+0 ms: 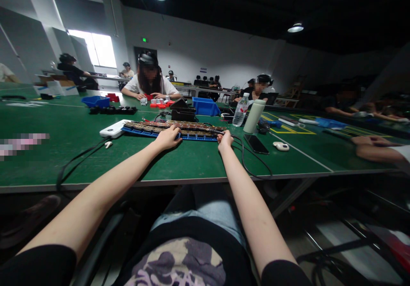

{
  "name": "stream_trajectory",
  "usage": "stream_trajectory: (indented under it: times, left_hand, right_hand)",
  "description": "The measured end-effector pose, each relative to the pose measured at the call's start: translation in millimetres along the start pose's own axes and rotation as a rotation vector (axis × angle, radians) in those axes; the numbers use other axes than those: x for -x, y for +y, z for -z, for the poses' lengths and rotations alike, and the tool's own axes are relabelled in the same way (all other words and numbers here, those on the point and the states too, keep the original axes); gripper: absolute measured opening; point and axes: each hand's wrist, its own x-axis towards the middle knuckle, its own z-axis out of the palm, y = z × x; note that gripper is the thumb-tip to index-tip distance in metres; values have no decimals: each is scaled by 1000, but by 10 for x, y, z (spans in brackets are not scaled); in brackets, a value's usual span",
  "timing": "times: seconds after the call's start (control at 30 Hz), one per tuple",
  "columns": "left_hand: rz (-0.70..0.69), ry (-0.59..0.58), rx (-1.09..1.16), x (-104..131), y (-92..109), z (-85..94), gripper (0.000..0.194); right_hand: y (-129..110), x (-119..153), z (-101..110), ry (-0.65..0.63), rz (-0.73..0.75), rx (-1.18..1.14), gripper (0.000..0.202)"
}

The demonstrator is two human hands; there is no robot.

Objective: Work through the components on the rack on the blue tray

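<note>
A long blue rack [198, 137] strung with many thin copper-coloured strips lies lengthwise on the green table [185, 162]. My left hand [168, 137] rests on the rack's near edge around its middle, fingers spread and lying over it. At the rack's right end my right hand [225, 140] is closed around a dark pen-like tool [214, 131], whose tip points left over the strips. From the tool a black cable [244, 155] loops to the right across the table.
A white device [112, 129] touches the rack's left end. Behind are a black stand [183, 111] and blue bin [205, 106]. To the right stand a bottle [241, 110], green flask [254, 117] and phone [256, 144]. People sit across and at right.
</note>
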Motion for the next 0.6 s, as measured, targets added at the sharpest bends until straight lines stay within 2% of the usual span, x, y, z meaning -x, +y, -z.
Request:
stream_trajectory:
  times: [0.2, 0.37, 0.6]
  left_hand:
    - [-108, 118, -4, -36, -24, -24, 34]
    - [-168, 87, -3, -53, -33, -31, 37]
    - [-178, 76, -11, -63, -56, -63, 39]
  right_hand:
    - [-7, 11, 4, 0, 2, 11, 25]
    - [-16, 38, 10, 5, 14, 17, 25]
    - [-3, 10, 12, 0, 15, 8, 26]
